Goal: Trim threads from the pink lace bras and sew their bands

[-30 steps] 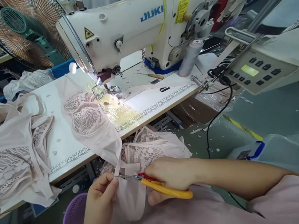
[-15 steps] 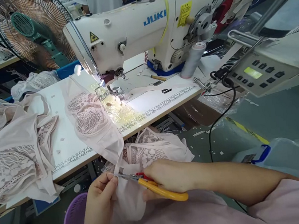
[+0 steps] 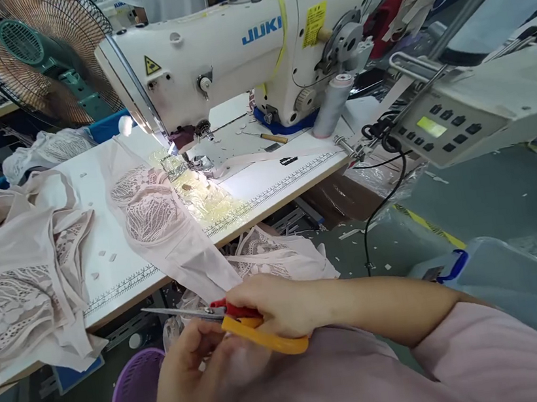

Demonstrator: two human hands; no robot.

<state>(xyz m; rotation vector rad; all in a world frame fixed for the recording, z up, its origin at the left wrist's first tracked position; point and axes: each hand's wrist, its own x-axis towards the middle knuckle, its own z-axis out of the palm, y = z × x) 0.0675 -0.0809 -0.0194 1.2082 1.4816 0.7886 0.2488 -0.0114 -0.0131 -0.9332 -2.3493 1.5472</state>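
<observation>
Scissors (image 3: 236,328) in the right hand (image 3: 276,302), off the table (image 3: 259,184) on the near side, over the wearer's lap. Long axis nearly crosswise: blades point left and slightly away, yellow and red handles to the right. Right hand closed round the handles. Left hand (image 3: 195,362) curled just below the blades; can't tell if it grips cloth.

Pale pink lace bra (image 3: 168,234) lies lengthwise from near the sewing machine (image 3: 224,55) needle, over the front edge, near end running behind the scissors.

Table edge runs obliquely, low left to high right, printed ruler (image 3: 272,190) along it. Blade tip shows just below that edge. White strip with small scraps between bra and garment pile (image 3: 16,280); another stretch right of the yellow film (image 3: 220,210).

Purple basket (image 3: 123,372) below the table, left of the left hand, contents unreadable. Clear bin (image 3: 502,289), blue handle, far right; can't make out contents.
</observation>
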